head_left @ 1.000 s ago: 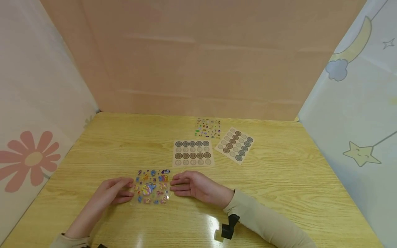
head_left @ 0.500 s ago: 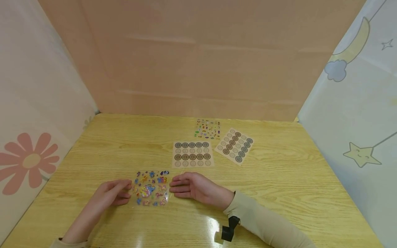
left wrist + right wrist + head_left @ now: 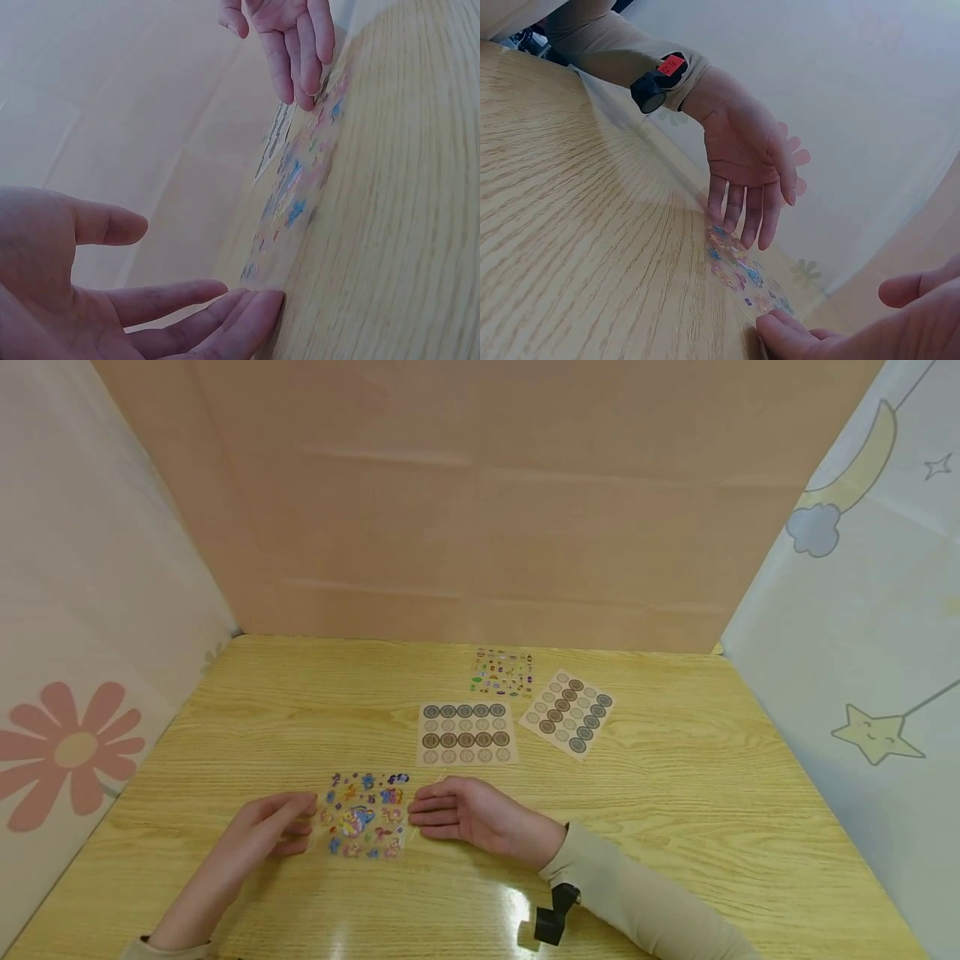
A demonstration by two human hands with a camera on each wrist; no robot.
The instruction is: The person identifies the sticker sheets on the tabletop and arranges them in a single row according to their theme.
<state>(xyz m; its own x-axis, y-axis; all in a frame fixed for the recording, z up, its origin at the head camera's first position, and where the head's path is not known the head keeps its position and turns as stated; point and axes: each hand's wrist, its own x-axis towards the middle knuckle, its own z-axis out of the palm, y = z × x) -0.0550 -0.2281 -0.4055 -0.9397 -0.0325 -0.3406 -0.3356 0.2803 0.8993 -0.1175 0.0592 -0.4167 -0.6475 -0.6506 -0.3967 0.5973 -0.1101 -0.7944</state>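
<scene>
A clear sticker sheet (image 3: 360, 820) with small colourful cartoon figures lies flat on the wooden table. My left hand (image 3: 262, 831) stands on its side at the sheet's left edge, fingers mostly straight and the thumb above. At the opposite edge is my right hand (image 3: 476, 814), palm turned inward and fingers extended toward the sheet. In the left wrist view, the fingertips (image 3: 262, 304) are right at the near end of the sheet (image 3: 296, 180). The right wrist view has the left hand (image 3: 742, 146) at the sheet's far end, its fingers pointing down to it.
Behind the sheet lie a beige sheet of round stickers (image 3: 467, 732), a second beige sheet (image 3: 567, 713) set at an angle, and another clear sticker sheet (image 3: 502, 672). A brown backdrop (image 3: 480, 527) closes the table's far edge. A black wrist camera (image 3: 555, 914) sits on the right sleeve.
The clear sticker sheet has slid slightly left. Both hands have shifted a little left too, staying at its two sides. The other sheets have not moved on the table.
</scene>
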